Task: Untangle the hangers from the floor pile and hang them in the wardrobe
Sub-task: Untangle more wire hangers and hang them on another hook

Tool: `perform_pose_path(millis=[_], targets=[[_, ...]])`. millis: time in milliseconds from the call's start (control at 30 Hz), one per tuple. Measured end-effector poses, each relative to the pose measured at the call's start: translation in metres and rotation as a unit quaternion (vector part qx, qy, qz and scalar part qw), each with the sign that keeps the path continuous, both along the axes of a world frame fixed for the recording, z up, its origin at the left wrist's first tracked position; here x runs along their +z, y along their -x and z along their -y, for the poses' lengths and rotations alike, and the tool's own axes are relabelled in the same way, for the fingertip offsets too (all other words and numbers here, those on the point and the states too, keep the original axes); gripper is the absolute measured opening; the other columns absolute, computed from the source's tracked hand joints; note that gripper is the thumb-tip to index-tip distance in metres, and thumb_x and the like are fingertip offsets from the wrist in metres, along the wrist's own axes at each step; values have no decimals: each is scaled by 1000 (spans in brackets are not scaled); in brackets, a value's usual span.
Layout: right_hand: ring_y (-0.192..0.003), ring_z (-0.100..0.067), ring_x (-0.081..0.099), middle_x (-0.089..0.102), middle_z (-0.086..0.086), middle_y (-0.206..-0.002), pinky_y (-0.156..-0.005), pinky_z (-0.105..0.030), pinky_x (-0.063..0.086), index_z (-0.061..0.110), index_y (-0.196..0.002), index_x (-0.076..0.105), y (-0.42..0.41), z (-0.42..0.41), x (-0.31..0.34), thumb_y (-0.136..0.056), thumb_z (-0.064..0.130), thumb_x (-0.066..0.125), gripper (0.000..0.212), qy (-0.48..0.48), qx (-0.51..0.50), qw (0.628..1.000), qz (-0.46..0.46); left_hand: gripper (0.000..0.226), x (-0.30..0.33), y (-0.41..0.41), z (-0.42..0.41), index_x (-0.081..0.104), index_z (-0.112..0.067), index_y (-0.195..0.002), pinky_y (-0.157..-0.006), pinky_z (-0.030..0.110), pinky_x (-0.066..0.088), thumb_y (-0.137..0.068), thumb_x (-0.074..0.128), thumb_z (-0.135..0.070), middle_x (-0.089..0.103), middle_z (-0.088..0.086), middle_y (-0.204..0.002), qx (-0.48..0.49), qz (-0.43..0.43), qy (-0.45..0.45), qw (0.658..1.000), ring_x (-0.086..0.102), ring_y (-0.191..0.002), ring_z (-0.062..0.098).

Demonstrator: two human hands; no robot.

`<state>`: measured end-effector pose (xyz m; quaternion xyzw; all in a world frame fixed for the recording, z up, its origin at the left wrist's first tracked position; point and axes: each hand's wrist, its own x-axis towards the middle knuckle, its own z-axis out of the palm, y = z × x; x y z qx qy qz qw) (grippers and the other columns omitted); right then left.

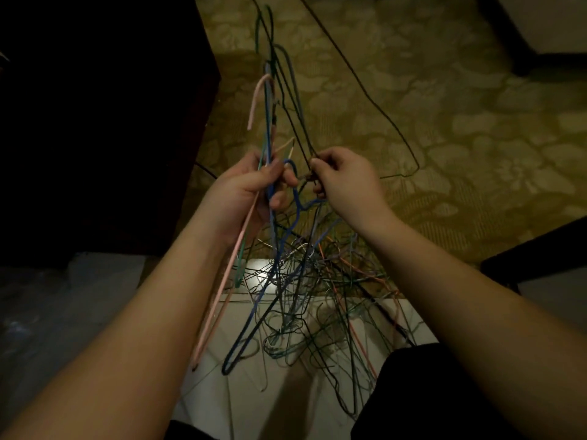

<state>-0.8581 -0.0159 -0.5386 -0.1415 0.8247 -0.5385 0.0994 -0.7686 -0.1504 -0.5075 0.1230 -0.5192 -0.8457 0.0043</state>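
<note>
Coated wire hangers [295,281] — glossy floor tiles [254,392].

Nope, nothing readable anywhere here, no labels, brands or numbers on anything, not around either grip and not on the stuff lying below it. Too dim for fine print anyway.

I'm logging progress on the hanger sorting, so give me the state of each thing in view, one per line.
left hand: grips a bunch of hangers, raised off the floor
right hand: pinches a dark hanger wire
pink hanger: held in the left hand's bunch
blue hanger: held in the bunch, lower end among the pile
hanger pile: tangled on the floor
dark hanger: lying on the carpet
</note>
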Motion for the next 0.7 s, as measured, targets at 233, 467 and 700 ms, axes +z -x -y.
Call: perform_pose_path(millis=[233, 467, 700], targets=[[-52, -3, 56, 59, -2, -73, -49, -20, 47, 9, -98, 61, 37, -31, -10, -101, 16, 50, 13, 113, -137, 976, 128, 8, -3, -3, 6, 45, -14, -89, -53, 24, 34, -93, 44, -6, 59, 2, -66, 22, -7, 0, 1000, 44, -47, 13], [-48, -7, 56, 64, -2, -69, -42, -18, 41, 12, -84, 57, 38, -53, 34, -97, 14, 52, 14, 229, -166, 946, 157, 12, -3, -3, 27, 50, -16, -77, -51, 22, 24, -83, 59, -17, 43, -6, -48, 97, 33, 35, 994, 32, -39, 7], [-43, -5, 43, 56, 8, -55, -38, -18, 26, 12, -92, 62, 24, -39, 48, -101, 25, 47, 21, 174, -32, 963, 204, 14, 22, -7, 42, 55, -18, -70, -57, 25, 36, -82, 62, -21, 43, -6, -49, 129, 13, 40, 991, 39, -48, 11]])
